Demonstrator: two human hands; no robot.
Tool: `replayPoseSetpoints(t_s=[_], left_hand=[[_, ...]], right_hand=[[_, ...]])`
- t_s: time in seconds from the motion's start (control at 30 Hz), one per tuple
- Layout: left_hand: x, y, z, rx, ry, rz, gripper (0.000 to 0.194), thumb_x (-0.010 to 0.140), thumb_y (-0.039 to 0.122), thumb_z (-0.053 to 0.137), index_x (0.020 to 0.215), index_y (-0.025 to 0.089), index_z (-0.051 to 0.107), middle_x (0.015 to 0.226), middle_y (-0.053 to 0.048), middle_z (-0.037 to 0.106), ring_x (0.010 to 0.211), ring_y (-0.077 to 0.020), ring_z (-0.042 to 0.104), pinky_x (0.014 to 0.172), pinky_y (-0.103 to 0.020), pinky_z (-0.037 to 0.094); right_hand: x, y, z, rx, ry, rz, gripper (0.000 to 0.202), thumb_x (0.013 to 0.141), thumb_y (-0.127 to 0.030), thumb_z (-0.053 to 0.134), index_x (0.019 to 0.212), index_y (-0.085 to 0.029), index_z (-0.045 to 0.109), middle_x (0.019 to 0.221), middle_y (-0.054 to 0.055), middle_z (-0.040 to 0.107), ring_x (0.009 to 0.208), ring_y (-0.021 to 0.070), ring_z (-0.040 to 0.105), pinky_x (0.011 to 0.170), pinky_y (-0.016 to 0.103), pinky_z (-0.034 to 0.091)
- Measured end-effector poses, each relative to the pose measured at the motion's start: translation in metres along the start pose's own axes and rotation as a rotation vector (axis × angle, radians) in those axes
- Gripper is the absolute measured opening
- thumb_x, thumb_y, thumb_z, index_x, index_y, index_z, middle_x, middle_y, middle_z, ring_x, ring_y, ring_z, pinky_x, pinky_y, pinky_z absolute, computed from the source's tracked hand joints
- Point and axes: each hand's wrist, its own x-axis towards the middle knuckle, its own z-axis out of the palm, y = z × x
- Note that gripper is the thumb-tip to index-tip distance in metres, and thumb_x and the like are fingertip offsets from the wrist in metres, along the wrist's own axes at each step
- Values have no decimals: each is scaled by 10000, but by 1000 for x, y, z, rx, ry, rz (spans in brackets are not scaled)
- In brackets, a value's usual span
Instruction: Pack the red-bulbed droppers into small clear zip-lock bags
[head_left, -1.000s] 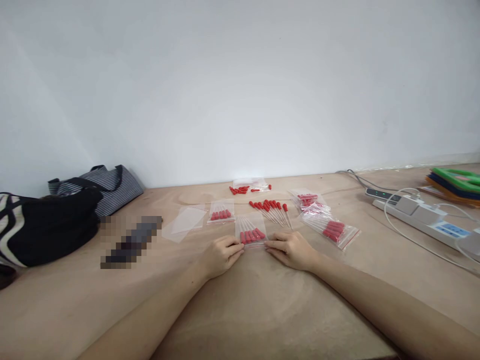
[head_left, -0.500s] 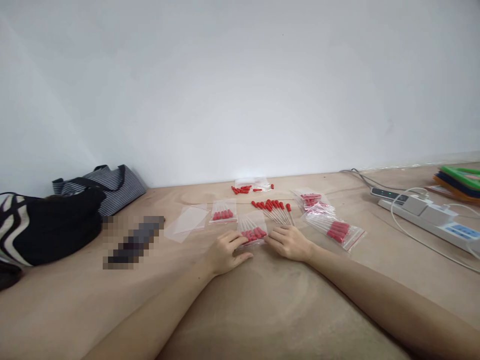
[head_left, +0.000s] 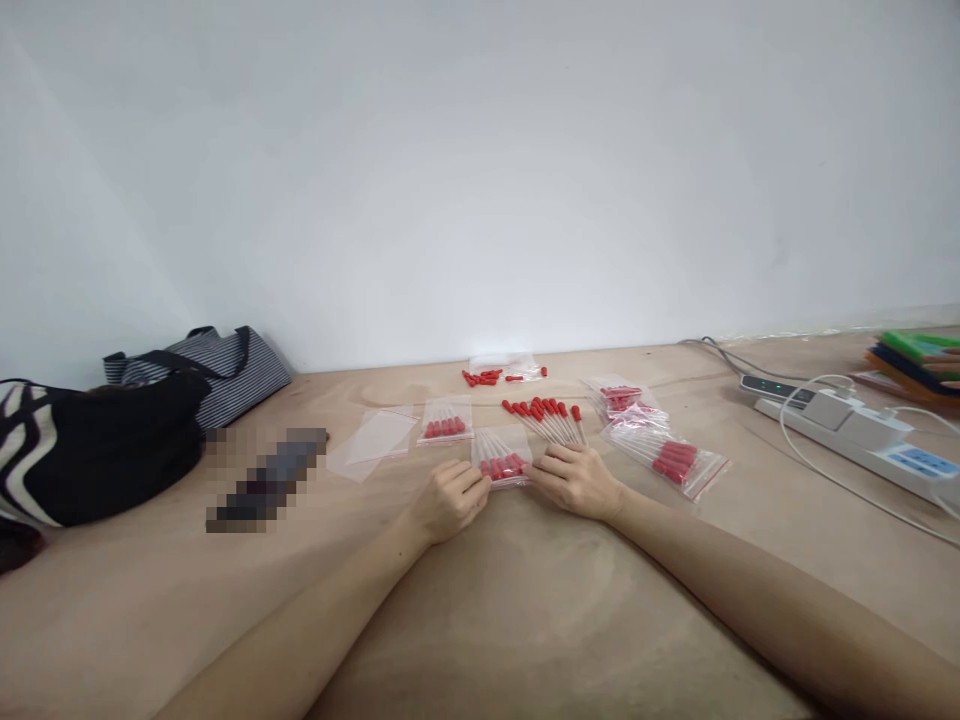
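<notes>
Directly before me lies a clear zip bag [head_left: 501,456] of droppers with red rubber bulbs, bulb ends toward me. My left hand [head_left: 450,502] is closed, thumb and fingers pinching the bag's near left corner. At the near right corner, my right hand [head_left: 576,483] has its fingers curled together on the bag's edge. Loose droppers [head_left: 551,418] with red bulbs fan out just beyond my right hand. Another filled bag [head_left: 446,422] rests behind my left hand, and flat unfilled bags [head_left: 379,438] lie farther left.
More filled bags [head_left: 675,460] are piled at the right. Loose red bulbs [head_left: 484,378] sit by a clear bag near the wall. A white power strip [head_left: 862,440] with cables lies far right, near coloured trays [head_left: 919,360]. At left are a striped bag [head_left: 225,375] and black cloth [head_left: 120,450].
My left thumb has drawn in from lying stretched out to pinching against the fingers at the bag's near edge. My right hand stays at the right corner, its fingers slightly shifted.
</notes>
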Motion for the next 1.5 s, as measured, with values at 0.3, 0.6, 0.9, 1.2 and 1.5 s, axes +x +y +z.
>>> replayPoseSetpoints(t_s=[0.3, 0.6, 0.9, 1.2, 1.5], left_hand=[[4, 1, 7, -52, 80, -13, 147, 816, 125, 458, 740, 140, 583, 632, -23, 580, 593, -138, 521, 562, -263, 413], [6, 3, 4, -25, 88, 18, 174, 826, 124, 443, 713, 142, 574, 611, -24, 577, 578, -139, 526, 543, -269, 412], [8, 5, 0, 41, 53, 73, 235, 845, 109, 397, 670, 142, 550, 563, -14, 550, 553, -136, 510, 540, -275, 409], [-1, -3, -1, 24, 50, 64, 223, 853, 123, 379, 711, 154, 548, 578, -17, 539, 551, -139, 502, 537, -283, 404], [-15, -15, 2, -1, 22, -8, 247, 856, 90, 338, 745, 140, 553, 637, -54, 560, 588, -161, 508, 563, -305, 401]], right_hand=[[5, -5, 4, 1, 14, -12, 187, 822, -179, 411, 733, -155, 575, 624, 14, 568, 596, 112, 426, 526, 271, 254], [18, -16, 5, 60, 32, 49, 210, 827, -172, 396, 704, -164, 566, 593, 8, 544, 578, 104, 425, 514, 268, 232], [22, -20, 6, 40, 52, 13, 239, 841, -183, 377, 700, -175, 569, 592, 9, 550, 573, 101, 418, 513, 271, 220], [18, -16, 4, 62, 38, 42, 219, 815, -156, 384, 673, -169, 550, 585, 6, 534, 578, 107, 413, 522, 271, 226], [10, -7, 3, 109, 14, 122, 231, 810, -167, 401, 648, -172, 566, 596, 6, 552, 594, 104, 435, 559, 256, 266]])
